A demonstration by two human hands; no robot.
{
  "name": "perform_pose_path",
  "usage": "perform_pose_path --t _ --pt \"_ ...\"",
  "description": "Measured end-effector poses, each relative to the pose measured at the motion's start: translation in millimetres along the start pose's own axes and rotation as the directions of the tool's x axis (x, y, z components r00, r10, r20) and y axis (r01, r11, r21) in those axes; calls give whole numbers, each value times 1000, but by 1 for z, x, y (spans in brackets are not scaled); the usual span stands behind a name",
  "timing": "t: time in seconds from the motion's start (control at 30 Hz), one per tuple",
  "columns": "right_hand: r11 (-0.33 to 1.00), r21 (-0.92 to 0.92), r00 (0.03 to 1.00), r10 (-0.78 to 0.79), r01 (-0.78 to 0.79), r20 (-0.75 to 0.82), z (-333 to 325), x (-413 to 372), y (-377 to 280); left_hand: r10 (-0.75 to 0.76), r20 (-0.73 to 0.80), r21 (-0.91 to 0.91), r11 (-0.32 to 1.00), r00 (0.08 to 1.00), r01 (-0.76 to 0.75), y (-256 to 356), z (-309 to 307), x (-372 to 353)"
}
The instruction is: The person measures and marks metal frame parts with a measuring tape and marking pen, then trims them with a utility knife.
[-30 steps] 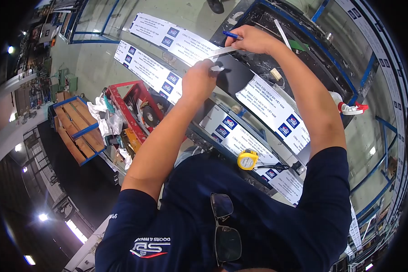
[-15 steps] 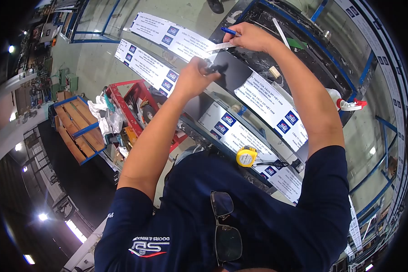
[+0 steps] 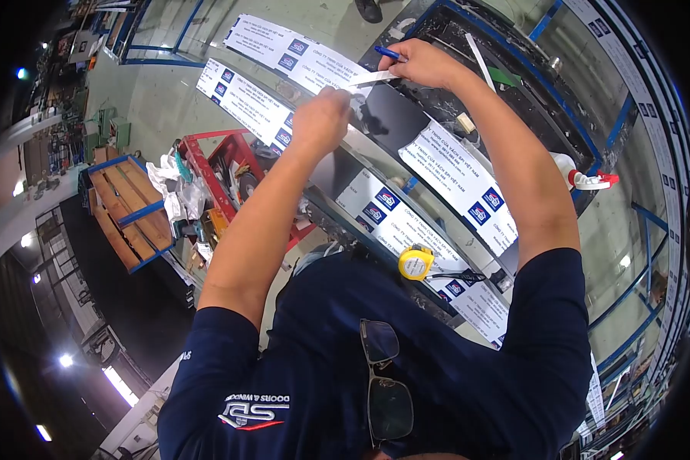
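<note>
My right hand [image 3: 428, 64] is closed, with a blue pen [image 3: 389, 54] poking out between its fingers. A thin pale strip [image 3: 374, 77], perhaps a ruler, runs from under those fingertips toward my left hand [image 3: 322, 121]. My left hand is curled closed at the edge of the far profile, its fingertips hidden behind the knuckles. The far profile is covered in printed white film [image 3: 452, 176], except for a bare dark grey stretch [image 3: 395, 119] between the hands. A nearer profile [image 3: 245, 103] lies alongside, also wrapped in printed film.
A yellow tape measure [image 3: 415, 263] rests on the nearer profile by my body. Beyond, a black workbench [image 3: 514, 100] carries a small wooden block [image 3: 465, 123] and a red-nozzled spray bottle [image 3: 590, 180]. A red tool cart [image 3: 215, 172] and a blue-framed wooden pallet [image 3: 130, 215] stand left.
My left hand has rolled over and its spread fingers have drawn in, uncovering more of the bare grey stretch. The right hand with the pen has barely moved.
</note>
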State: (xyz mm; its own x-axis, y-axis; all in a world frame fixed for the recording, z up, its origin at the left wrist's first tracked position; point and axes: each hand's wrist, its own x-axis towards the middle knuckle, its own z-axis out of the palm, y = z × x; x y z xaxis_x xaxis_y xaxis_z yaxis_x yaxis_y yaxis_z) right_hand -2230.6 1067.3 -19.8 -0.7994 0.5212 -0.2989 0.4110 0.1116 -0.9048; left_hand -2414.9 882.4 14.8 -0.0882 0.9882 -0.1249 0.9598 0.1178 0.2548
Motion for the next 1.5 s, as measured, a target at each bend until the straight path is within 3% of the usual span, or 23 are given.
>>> perform_pose_path --t 0.13,0.2,0.27,0.33,0.47,0.6,0.7,0.8,0.9,0.93,1.0,1.03,1.07,1.13,1.2,1.23,1.27,1.3,1.4,1.5 --pt "998 -55 999 -39 39 -5 9 4 3 -34 96 -98 994 995 43 -1 -8 1" --pt "994 -80 997 -79 78 -11 12 6 0 -26 75 -324 945 997 49 4 -8 -5" --pt "987 -133 996 -81 84 26 17 9 -4 -14 54 -320 947 998 31 11 -8 -10" --pt "987 -143 996 -69 76 48 20 13 -6 77 -116 -212 972 990 -100 16 -3 -12" --pt "983 -184 998 -9 20 64 21 14 -13 99 -289 -123 983 952 -140 9 14 -9" --pt "976 -214 992 59 -33 116 24 10 -25 49 -299 -105 991 953 -84 10 15 -9" --pt "958 -287 993 3 31 118 30 8 -27 31 -317 -108 992 948 -69 10 17 -10" --pt "971 -238 991 19 13 131 32 1 -29 -4 -335 -156 986 942 -51 10 19 -11" --pt "956 -293 958 68 17 278 31 -18 -35 -332 -299 -496 855 895 151 10 17 -13" --pt "966 -224 951 -58 130 302 39 -22 -27 -335 -301 -499 853 893 152 8 12 -10" --pt "963 -267 952 122 -45 280 31 -48 -42 -485 -206 -647 719 850 253 0 -1 -6" --pt "981 -185 963 111 -65 247 22 -60 -46 -502 -180 -697 672 846 251 -10 -4 -4" --pt "992 -102 971 100 -79 219 11 -73 -41 -522 -66 -820 514 851 252 -5 -24 -7" --pt "962 259 996 72 -85 58 -9 -95 -16 -479 -99 -898 421 872 129 -26 -25 -5" --pt "898 418 978 189 -136 -89 -27 -122 -1 -495 -97 -919 377 863 113 -25 -36 -7" --pt "901 411 979 188 -138 -84 -30 -134 8 -503 -32 -957 264 864 118 -27 -37 -6" --pt "871 469 945 263 -147 -193 -29 -144 20 -498 32 -982 147 866 120 -27 -39 -3" --pt "839 525 893 339 -144 -297 -26 -152 30 -475 84 -980 120 876 159 -24 -43 -1" --pt "851 483 823 419 -208 -384 -17 -168 54 -402 151 -965 137 903 223 -22 -41 4" --pt "913 246 799 405 -326 -444 -11 -167 84 -377 173 -977 51 910 207 -16 -27 -4"
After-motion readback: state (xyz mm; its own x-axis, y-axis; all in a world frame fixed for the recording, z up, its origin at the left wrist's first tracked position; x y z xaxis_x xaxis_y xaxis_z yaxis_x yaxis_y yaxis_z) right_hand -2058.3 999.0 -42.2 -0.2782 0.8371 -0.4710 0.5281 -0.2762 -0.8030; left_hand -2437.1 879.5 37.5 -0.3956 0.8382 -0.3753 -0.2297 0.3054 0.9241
